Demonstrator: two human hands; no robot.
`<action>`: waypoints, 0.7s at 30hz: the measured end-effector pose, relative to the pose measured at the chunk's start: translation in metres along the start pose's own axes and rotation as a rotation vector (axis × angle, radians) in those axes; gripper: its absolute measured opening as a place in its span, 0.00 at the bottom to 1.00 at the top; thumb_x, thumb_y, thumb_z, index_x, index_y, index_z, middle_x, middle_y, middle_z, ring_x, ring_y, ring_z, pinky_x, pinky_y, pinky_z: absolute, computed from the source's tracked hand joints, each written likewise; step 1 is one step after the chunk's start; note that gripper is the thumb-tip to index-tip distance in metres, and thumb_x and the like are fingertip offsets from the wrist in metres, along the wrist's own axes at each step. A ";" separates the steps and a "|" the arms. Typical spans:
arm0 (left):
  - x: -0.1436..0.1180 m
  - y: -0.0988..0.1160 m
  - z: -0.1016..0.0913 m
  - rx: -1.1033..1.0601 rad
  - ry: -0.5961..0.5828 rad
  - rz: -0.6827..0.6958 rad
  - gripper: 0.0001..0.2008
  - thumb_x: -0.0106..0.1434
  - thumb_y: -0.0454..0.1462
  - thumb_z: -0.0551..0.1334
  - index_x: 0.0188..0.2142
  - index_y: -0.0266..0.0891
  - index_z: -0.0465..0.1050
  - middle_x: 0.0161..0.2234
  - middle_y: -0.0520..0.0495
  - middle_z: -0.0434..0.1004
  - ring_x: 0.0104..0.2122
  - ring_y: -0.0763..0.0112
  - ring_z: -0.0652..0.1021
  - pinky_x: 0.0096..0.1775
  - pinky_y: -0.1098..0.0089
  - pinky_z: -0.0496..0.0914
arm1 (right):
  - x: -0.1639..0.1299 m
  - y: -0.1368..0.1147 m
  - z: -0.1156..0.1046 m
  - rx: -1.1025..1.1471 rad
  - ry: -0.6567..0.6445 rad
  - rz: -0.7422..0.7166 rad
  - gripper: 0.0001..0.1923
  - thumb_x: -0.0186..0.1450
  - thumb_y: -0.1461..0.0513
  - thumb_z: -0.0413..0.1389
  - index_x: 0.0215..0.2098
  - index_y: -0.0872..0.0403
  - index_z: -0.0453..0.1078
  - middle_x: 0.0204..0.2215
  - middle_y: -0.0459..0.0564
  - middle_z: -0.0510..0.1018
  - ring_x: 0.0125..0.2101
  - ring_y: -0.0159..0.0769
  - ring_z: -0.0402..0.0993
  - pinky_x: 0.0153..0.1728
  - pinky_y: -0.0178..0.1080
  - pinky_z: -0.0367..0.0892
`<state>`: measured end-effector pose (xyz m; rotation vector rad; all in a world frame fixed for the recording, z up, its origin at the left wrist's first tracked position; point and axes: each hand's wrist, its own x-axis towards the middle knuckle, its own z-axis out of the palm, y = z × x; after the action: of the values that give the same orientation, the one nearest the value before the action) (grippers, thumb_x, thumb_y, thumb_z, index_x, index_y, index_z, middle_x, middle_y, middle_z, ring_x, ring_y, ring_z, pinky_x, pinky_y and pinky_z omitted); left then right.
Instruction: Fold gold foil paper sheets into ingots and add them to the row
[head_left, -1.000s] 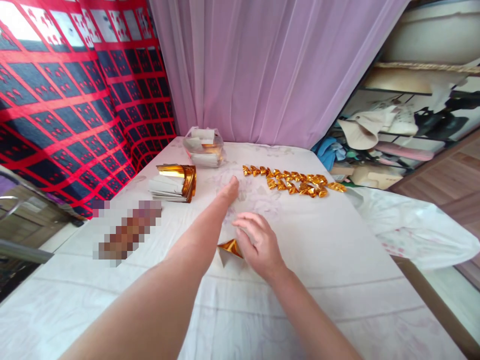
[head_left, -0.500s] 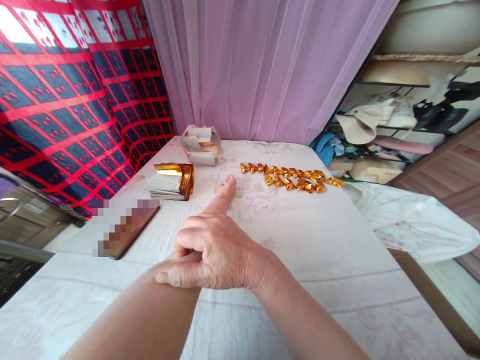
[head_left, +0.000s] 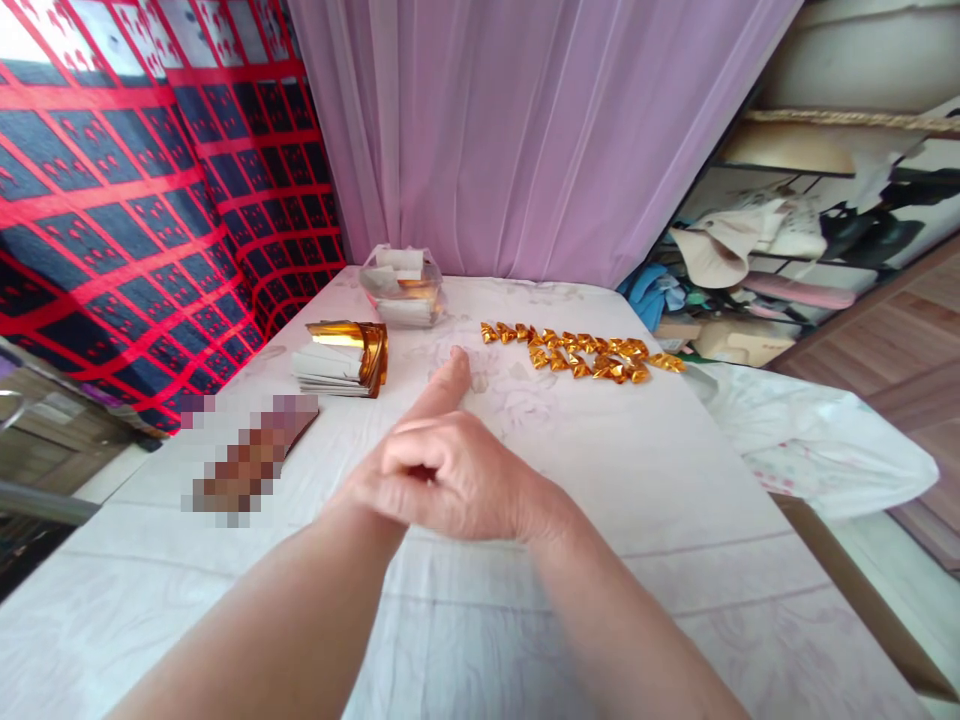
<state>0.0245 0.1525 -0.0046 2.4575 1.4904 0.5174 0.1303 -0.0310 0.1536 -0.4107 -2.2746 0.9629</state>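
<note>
My left hand reaches forward low over the cloth-covered table, seen edge-on, with its fingers stretched out and nothing visible in them. Part of it is hidden behind my right hand. That hand lies across my left wrist, its fingers curled around it and its thumb along the near side. Left of my fingertips stands a folded stack of gold foil and whitish paper sheets. To the right lie rows of small folded gold foil pieces.
A clear plastic container with more paper sheets stands at the back. At the left lies a flat, pixelated object. A purple curtain hangs behind the table. Shelves with a cap and a white plastic bag are at the right.
My right hand has moved slightly up and forward along my left forearm toward the wrist. The foil pieces and paper stacks stay in place.
</note>
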 end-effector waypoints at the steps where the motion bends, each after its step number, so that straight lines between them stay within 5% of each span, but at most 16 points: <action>1: -0.002 -0.002 -0.006 0.047 -0.011 -0.022 0.17 0.68 0.42 0.61 0.53 0.37 0.68 0.52 0.41 0.71 0.47 0.61 0.76 0.46 0.56 0.74 | -0.006 0.010 -0.006 -0.013 0.098 0.060 0.20 0.68 0.56 0.53 0.20 0.54 0.61 0.20 0.39 0.65 0.24 0.25 0.63 0.29 0.31 0.59; 4: -0.010 -0.007 -0.025 0.165 -0.043 -0.077 0.18 0.68 0.42 0.61 0.54 0.37 0.68 0.52 0.41 0.71 0.47 0.61 0.76 0.46 0.55 0.74 | -0.034 0.045 -0.020 -0.190 0.397 0.242 0.18 0.68 0.58 0.51 0.20 0.53 0.62 0.19 0.40 0.64 0.23 0.27 0.62 0.26 0.32 0.58; 6: -0.018 -0.008 -0.037 0.215 -0.058 -0.103 0.18 0.68 0.42 0.61 0.54 0.37 0.68 0.52 0.41 0.71 0.47 0.61 0.76 0.46 0.55 0.74 | -0.057 0.067 -0.020 -0.314 0.454 0.331 0.18 0.67 0.58 0.52 0.19 0.53 0.61 0.18 0.41 0.64 0.22 0.28 0.62 0.25 0.32 0.57; 10: -0.050 0.001 -0.052 0.248 -0.032 -0.133 0.13 0.67 0.36 0.60 0.51 0.36 0.71 0.49 0.39 0.74 0.47 0.59 0.77 0.49 0.55 0.72 | -0.101 0.092 0.001 -0.362 0.362 0.364 0.06 0.63 0.65 0.52 0.32 0.52 0.71 0.28 0.45 0.76 0.29 0.31 0.72 0.30 0.33 0.64; 15: -0.126 0.015 -0.061 0.174 -0.032 -0.030 0.20 0.57 0.25 0.54 0.45 0.40 0.76 0.44 0.46 0.81 0.46 0.61 0.78 0.52 0.60 0.70 | -0.130 0.092 0.025 -0.495 0.263 0.295 0.18 0.56 0.71 0.50 0.42 0.53 0.72 0.42 0.51 0.77 0.44 0.39 0.73 0.46 0.42 0.67; 18: -0.165 0.014 -0.065 0.100 -0.078 0.063 0.24 0.51 0.25 0.54 0.45 0.41 0.75 0.47 0.49 0.80 0.49 0.65 0.77 0.54 0.63 0.69 | -0.135 0.086 0.030 -0.539 0.173 0.305 0.24 0.53 0.71 0.51 0.47 0.53 0.71 0.49 0.54 0.74 0.50 0.43 0.69 0.51 0.47 0.65; 21: -0.184 0.013 -0.066 -0.049 -0.104 0.152 0.25 0.53 0.30 0.58 0.52 0.42 0.72 0.55 0.45 0.74 0.56 0.59 0.72 0.57 0.56 0.65 | -0.136 0.081 0.034 -0.565 0.105 0.351 0.25 0.53 0.70 0.54 0.50 0.53 0.70 0.52 0.56 0.71 0.53 0.47 0.66 0.54 0.51 0.62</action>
<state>-0.0695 -0.0168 0.0267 2.5305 1.2445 0.4407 0.2141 -0.0614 0.0179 -1.1010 -2.3949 0.4159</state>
